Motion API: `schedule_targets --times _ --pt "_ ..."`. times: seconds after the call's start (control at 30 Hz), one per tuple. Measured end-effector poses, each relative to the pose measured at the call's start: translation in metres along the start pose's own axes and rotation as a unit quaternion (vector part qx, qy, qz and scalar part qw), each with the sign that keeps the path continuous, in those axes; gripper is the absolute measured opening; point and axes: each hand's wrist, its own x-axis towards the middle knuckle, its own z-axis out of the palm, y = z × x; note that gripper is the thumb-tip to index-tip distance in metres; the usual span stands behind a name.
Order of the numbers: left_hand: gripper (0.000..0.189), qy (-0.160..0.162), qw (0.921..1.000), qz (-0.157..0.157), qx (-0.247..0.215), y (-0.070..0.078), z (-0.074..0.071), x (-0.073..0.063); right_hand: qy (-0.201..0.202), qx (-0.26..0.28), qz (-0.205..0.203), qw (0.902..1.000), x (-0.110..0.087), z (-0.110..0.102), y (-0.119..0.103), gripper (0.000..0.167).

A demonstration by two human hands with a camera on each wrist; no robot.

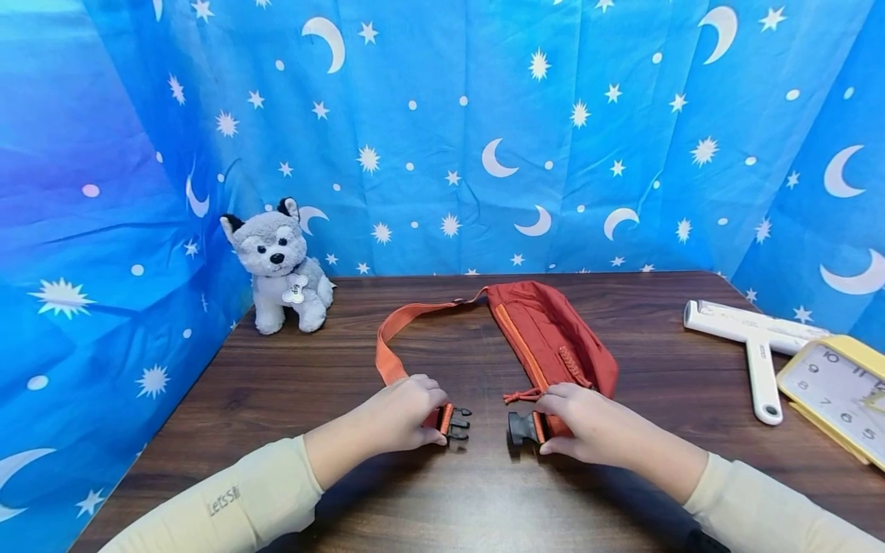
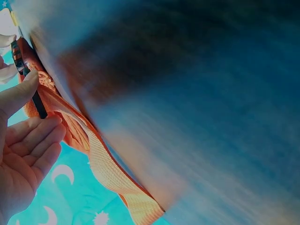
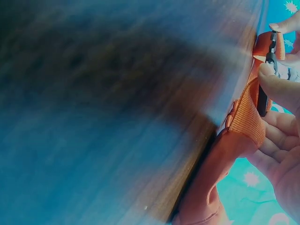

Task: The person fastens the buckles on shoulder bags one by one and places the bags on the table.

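A red waist bag (image 1: 553,330) with an orange zipper lies on the dark wooden table, its orange strap (image 1: 408,311) looping out to the left. My left hand (image 1: 404,411) pinches the strap end at the black pronged buckle half (image 1: 459,424), prongs pointing right. Opposite it, my right hand (image 1: 588,422) pinches the black socket half (image 1: 520,430) by its orange webbing. A short gap separates the two halves in the head view. In the left wrist view, thumb and fingers hold the dark buckle piece (image 2: 39,104) from both sides. The right wrist view shows the right thumb (image 3: 276,84) on its buckle half.
A grey and white plush husky (image 1: 280,265) sits at the back left of the table. On the right lie a white T-shaped squeegee-like tool (image 1: 760,353) and a yellow-framed clock (image 1: 840,392). Blue cloth with moons and stars (image 1: 442,138) hangs behind the table.
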Motion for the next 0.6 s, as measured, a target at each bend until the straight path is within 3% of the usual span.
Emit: schedule_targets --times 0.37,0.6 --pt "0.037 0.005 1.0000 0.005 0.006 0.0032 0.0001 0.0028 -0.004 -0.005 0.005 1.0000 0.0002 -0.0008 -0.0015 0.037" --pt "0.036 0.009 0.9999 0.008 0.011 0.0050 -0.0017 0.0054 0.016 -0.013 -0.009 0.9997 0.0012 0.0000 -0.0030 0.037"
